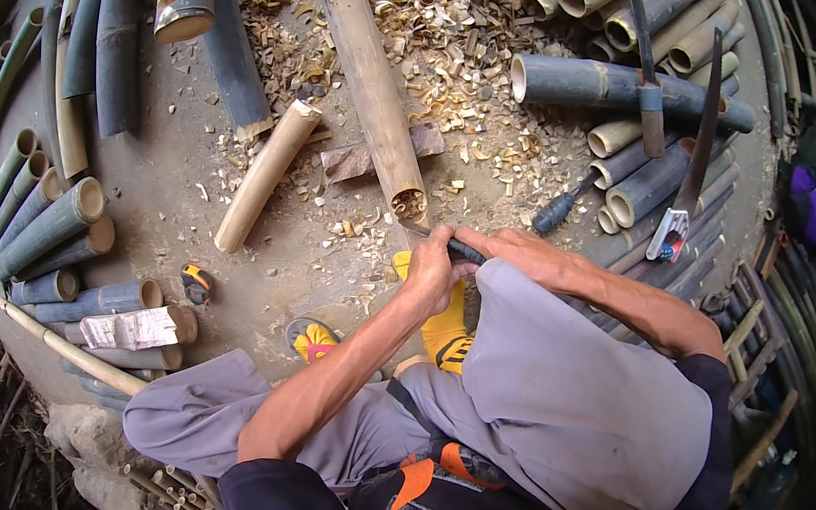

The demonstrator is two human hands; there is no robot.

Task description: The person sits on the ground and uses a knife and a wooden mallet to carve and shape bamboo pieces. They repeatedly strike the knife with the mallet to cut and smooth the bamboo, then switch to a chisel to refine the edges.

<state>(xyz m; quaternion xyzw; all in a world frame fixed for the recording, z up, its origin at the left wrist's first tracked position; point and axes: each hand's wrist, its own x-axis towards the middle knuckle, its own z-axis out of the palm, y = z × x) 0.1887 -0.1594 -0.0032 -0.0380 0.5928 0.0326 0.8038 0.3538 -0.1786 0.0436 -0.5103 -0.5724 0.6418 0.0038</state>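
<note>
A long peeled bamboo tube [371, 88] points toward me, its near end propped on a reddish block [347, 163]. The inside of that open end looks rough and brown. At its lower rim lies the short blade of a carving knife [468, 251], whose dark handle runs back to the right. My left hand [430, 275] closes around the front of the knife, close to the blade. Behind it, my right hand [524, 254] grips the handle, partly hidden by my raised knee. A foot in a yellow sock [446, 326] is just below the hands.
Wood shavings [468, 77] litter the ground ahead. Bamboo pieces [53, 230] line the left; more [631, 89] are stacked right. On that stack rest a machete [651, 106] and a curved saw [703, 146]. A dark-handled tool [556, 212], tape measure [197, 284] and shorter peeled tube [268, 175] lie around.
</note>
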